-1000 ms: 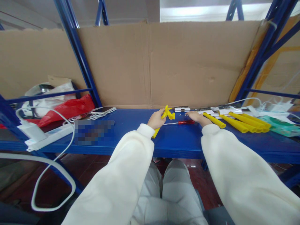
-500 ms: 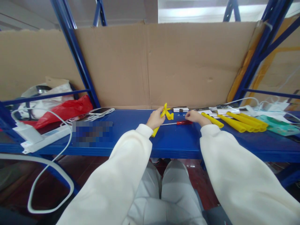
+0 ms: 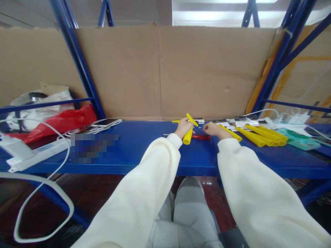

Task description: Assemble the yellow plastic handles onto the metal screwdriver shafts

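Note:
My left hand [image 3: 182, 127] is closed around a yellow branched plastic piece [image 3: 188, 137], whose arms stick out above, below and to the left of the fingers. Its hollow lower end points towards me. Just to the right, my right hand [image 3: 212, 129] is low over the shelf with its fingers pinched together; whatever they hold is too small to make out. Tiny light bits lie near those fingertips. Between the hands, partly behind the yellow piece, lies a screwdriver with a red handle [image 3: 202, 137]. One yellow tapered tube [image 3: 231, 133] rests beside my right wrist.
Several more yellow tubes [image 3: 267, 136] lie on the blue shelf [image 3: 144, 148] to the right, near a green packet [image 3: 297, 138] and white cables. A power strip [image 3: 38, 156], a phone [image 3: 105, 122] and a red bag [image 3: 62, 120] are on the left. Cardboard [image 3: 201, 72] closes the back.
My left hand has moved right and turned the yellow piece, bringing it over the screwdriver and closer to my right hand. The right hand stays pinched near the same spot.

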A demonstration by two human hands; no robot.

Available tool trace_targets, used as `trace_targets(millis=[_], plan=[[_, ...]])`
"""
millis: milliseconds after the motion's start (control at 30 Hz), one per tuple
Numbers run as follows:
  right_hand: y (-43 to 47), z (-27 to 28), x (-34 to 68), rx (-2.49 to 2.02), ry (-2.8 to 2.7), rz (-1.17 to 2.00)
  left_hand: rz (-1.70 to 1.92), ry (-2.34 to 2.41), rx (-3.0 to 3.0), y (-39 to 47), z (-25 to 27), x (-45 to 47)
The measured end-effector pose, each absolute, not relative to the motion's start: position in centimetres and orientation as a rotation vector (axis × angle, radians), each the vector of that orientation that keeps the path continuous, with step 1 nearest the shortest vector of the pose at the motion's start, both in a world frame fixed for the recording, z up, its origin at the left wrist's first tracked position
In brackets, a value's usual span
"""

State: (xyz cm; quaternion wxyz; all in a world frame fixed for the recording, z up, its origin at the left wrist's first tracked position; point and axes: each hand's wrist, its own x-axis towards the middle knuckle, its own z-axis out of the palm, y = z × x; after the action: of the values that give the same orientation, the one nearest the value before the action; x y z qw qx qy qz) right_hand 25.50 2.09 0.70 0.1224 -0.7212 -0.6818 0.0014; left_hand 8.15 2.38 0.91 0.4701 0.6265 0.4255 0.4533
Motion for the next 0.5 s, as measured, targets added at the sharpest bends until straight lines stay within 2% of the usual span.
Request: trace_targets(millis=[300, 500], plan=[[2.4, 0.1, 26.1, -2.134, -1.899, -0.009, 1.035, 1.076, 1.205, 2.9, 1.1, 9.9], [2.4, 0.1, 26.2, -2.126, -1.901, -0.006, 1.001, 1.054, 1.215, 2.9, 1.1, 9.0]])
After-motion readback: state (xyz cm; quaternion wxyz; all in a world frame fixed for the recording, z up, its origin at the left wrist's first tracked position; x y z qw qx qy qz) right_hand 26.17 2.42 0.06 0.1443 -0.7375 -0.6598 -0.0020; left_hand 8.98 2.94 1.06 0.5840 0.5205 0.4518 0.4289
